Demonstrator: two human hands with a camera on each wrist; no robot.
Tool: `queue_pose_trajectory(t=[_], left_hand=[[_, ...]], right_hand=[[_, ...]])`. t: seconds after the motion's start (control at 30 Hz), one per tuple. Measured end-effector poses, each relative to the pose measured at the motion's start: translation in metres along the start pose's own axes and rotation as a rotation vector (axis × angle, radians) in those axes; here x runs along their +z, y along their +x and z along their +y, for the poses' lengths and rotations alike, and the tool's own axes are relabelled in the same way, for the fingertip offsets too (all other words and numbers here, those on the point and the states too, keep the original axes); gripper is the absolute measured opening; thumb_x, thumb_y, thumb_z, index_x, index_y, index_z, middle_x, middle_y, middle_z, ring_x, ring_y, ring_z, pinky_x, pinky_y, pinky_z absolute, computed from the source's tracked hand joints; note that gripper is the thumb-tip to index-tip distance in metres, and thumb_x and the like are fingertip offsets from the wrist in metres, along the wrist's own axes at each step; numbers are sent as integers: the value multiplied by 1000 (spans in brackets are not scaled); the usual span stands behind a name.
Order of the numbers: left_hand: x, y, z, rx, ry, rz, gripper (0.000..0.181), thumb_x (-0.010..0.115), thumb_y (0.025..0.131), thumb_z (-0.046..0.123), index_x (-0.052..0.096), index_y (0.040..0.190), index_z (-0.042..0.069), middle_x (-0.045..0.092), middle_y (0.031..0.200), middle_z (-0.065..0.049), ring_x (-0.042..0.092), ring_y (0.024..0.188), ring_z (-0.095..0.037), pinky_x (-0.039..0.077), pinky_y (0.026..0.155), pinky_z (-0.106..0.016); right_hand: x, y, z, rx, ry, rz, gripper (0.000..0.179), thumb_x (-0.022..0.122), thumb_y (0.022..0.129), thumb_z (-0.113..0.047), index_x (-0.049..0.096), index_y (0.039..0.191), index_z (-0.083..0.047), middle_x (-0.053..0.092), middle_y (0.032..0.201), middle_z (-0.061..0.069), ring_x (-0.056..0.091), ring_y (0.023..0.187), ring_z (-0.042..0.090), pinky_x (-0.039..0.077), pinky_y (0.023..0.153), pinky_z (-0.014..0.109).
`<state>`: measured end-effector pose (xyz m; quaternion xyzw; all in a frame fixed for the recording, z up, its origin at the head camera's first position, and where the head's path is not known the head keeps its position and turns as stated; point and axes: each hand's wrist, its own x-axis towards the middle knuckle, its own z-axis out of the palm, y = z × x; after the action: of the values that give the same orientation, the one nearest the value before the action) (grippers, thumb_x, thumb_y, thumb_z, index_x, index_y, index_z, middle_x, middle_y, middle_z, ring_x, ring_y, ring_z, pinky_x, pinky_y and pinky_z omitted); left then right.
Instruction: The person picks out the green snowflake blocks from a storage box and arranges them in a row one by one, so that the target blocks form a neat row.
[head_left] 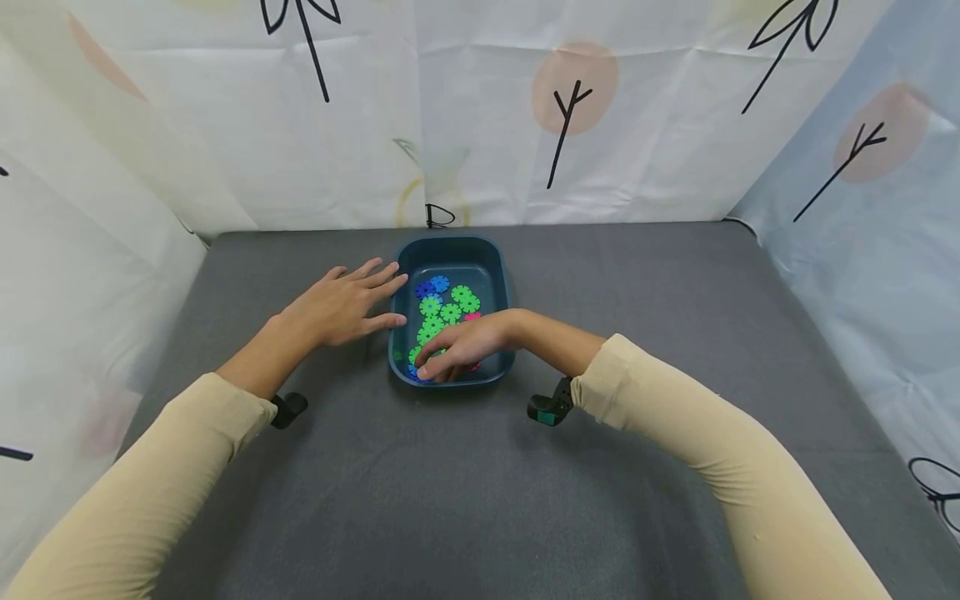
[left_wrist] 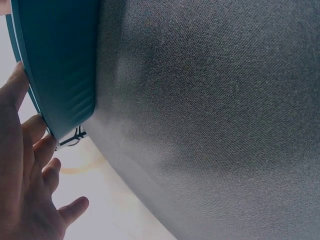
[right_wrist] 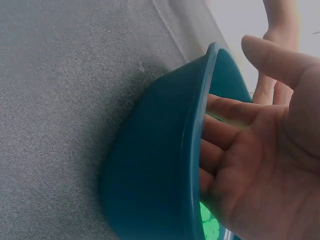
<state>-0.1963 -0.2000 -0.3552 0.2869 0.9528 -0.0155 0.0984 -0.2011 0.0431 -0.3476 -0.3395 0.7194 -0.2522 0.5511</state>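
Two hands are at work beside one dark teal plastic tray (head_left: pixel 450 250) with rounded corners, sitting on a grey cloth desk (head_left: pixel 637 467). From the head view, the left hand (head_left: pixel 341 307) lies flat with its fingers (head_left: pixel 375 271) straight, and the tips touch the tray's left wall. It holds nothing. The right hand (head_left: pixel 465 343) dips into the near end of the tray, its fingers (head_left: pixel 431 360) curled down over a pile of little flat plastic flower-shaped discs (head_left: pixel 448 310). Most discs are green, a few are blue, and a bit of pink peeks out just past the right fingers. I cannot tell if a disc is pinched yet.

From the left wrist view, the tray's smooth outer wall (left_wrist: pixel 60 70) sits right against the left fingertips (left_wrist: pixel 40 142), with grey desk cloth on the far side.

From the right wrist view, the right fingers (right_wrist: pixel 225 110) reach over the tray rim (right_wrist: pixel 197 135) and hang loosely bent inside. A bit of green disc (right_wrist: pixel 207 226) shows under the palm.

What could go wrong: the discs are thin and lie on top of each other, so the fingers might grab two together or let one slip. The tray looks light, so a tug might slide it if the left hand lets go.
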Motion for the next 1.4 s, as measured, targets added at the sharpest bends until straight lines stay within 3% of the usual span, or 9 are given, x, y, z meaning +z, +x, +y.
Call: queue_pose_trajectory(t=[0.17,0.57,0.83,1.2,1.4], left_hand=[[-1,0,0,-2,-9,-5,75,46,101,57,29,158,12,22,164,-13,14,151,-36,21,113,-66],[-1,0,1,-4,-3,-1,75,48,100,56,30,157,12,23,163,-14,16,151,-36,21,113,-66],[0,0,1,3,9,-3,75,46,101,57,29,158,12,21,164,-14,16,151,-36,20,113,-66],[-2,1,3,-8,14,-17,76,47,100,56,28,158,11,21,164,-15,15,151,-37,19,114,-66],[-2,0,4,-13,19,-22,76,46,101,57,27,158,12,20,164,-14,14,151,-37,19,114,-66]], right_hand=[[1,-4,-1,-23,3,27,57,50,104,-39,38,153,-13,60,131,1,60,116,12,43,107,37],[-2,-12,-3,-136,-18,67,54,64,98,-16,44,147,-2,73,113,2,66,108,12,50,95,31],[1,-18,-4,-178,-22,116,43,67,95,-4,57,136,4,74,110,7,68,106,13,53,93,28],[-5,-49,13,-163,-42,270,34,67,94,-5,65,127,4,72,81,22,71,89,21,55,83,34],[-12,-69,26,-187,-31,348,35,70,93,-6,66,128,0,68,69,15,60,72,19,44,69,29]])
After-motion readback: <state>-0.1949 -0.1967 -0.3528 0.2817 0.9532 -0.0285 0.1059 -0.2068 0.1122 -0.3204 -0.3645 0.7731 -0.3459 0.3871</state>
